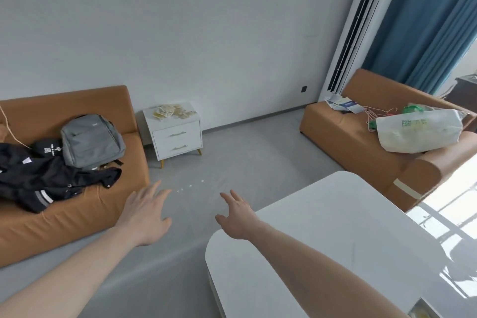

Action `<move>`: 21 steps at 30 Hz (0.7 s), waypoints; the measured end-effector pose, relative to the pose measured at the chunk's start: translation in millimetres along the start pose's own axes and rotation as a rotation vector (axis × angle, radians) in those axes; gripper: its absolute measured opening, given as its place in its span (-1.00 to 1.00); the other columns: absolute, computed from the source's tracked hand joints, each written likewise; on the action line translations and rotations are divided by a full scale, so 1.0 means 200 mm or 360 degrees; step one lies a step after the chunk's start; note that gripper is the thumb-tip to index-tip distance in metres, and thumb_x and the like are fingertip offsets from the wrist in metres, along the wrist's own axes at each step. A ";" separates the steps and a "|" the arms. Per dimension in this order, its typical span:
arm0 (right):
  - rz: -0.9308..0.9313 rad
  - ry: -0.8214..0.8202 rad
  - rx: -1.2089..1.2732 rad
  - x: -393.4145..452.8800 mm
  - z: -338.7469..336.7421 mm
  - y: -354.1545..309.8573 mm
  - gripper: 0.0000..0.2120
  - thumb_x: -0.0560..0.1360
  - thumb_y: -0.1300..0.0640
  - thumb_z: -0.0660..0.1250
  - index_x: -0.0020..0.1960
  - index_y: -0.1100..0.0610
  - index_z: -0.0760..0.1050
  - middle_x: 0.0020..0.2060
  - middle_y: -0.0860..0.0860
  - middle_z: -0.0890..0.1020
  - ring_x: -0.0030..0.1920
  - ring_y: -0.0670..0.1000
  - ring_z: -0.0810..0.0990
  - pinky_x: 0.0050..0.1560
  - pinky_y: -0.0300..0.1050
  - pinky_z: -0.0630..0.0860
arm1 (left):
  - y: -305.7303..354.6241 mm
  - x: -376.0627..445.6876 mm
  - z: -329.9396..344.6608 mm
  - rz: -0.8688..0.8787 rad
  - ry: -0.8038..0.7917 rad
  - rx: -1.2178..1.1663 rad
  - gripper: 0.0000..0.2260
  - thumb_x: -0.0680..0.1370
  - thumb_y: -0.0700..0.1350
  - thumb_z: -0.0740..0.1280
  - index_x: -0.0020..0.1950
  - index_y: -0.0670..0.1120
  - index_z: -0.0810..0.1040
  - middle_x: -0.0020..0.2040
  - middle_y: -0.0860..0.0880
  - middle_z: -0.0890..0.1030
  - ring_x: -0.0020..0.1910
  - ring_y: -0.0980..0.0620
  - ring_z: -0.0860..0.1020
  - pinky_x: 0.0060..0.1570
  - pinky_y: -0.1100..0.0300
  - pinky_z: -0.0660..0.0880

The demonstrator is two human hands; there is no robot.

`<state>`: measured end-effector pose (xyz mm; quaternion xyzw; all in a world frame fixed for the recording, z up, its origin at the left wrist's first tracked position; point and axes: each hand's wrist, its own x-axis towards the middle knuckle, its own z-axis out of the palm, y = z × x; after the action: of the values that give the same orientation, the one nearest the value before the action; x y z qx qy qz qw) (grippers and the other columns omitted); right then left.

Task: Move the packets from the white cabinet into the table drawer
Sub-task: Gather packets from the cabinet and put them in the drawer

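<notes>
Packets [171,111] are heaped in a loose pale yellow pile on top of the white cabinet [177,134], which is set against the grey-white wall, its two drawer fronts closed and its wooden legs resting on the grey floor [232,162]. Just left of the cabinet an orange sofa [77,204] is seen, loaded with a grey backpack [91,141] and black clothing [46,175]. Well to the right of the cabinet a second orange sofa [348,137] is placed, with a white plastic bag [418,130], papers and thin hangers lying on it. Behind that sofa a tall white air conditioner [361,28] is stood beside blue curtains [433,20]. Nearer the camera than the cabinet, a glossy white table [348,227] is found, window light reflected in its surface; whether its drawer is open cannot be told. The left hand [147,210] is held over the floor, well short of the cabinet, fingers spread and nothing gripped. The right hand [238,214] is held above the table's edge, likewise spread and empty. A few small white specks are scattered on the floor between the cabinet and the hands.
</notes>
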<state>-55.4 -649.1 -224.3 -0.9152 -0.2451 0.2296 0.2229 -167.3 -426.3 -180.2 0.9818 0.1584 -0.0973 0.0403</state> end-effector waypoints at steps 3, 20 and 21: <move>-0.0056 0.0014 -0.0008 0.26 -0.10 -0.11 -0.31 0.64 -0.05 0.26 0.67 0.05 0.06 0.66 0.11 0.03 0.64 0.17 0.05 0.60 0.04 0.09 | -0.13 0.20 -0.09 -0.0065 0.0057 -0.0025 -0.33 0.58 0.13 0.26 0.65 0.04 0.13 0.68 -0.08 -0.01 0.64 -0.10 0.04 0.58 -0.02 0.05; -0.0063 0.0117 0.0024 1.59 -0.34 -0.74 -0.32 0.65 -0.06 0.25 0.67 0.02 0.05 0.67 0.04 0.00 0.65 0.10 0.03 0.62 0.04 0.09 | -1.01 1.46 -0.37 -0.0013 0.0094 -0.0093 -0.32 0.59 0.11 0.26 0.66 0.07 0.08 0.69 -0.07 -0.05 0.65 -0.13 0.00 0.60 -0.08 0.02; -0.0036 0.0128 0.0034 1.66 -0.35 -0.78 -0.32 0.65 -0.07 0.25 0.67 0.02 0.05 0.67 0.04 0.00 0.65 0.11 0.03 0.62 0.04 0.10 | -1.07 1.55 -0.39 -0.0001 0.0077 -0.0085 -0.32 0.59 0.11 0.25 0.66 0.07 0.07 0.69 -0.07 -0.06 0.65 -0.13 0.00 0.60 -0.09 0.03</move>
<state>185.7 -365.3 -191.6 -0.9185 -0.2437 0.1926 0.2449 67.6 -121.8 -177.1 0.9824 0.1620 -0.0692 0.0626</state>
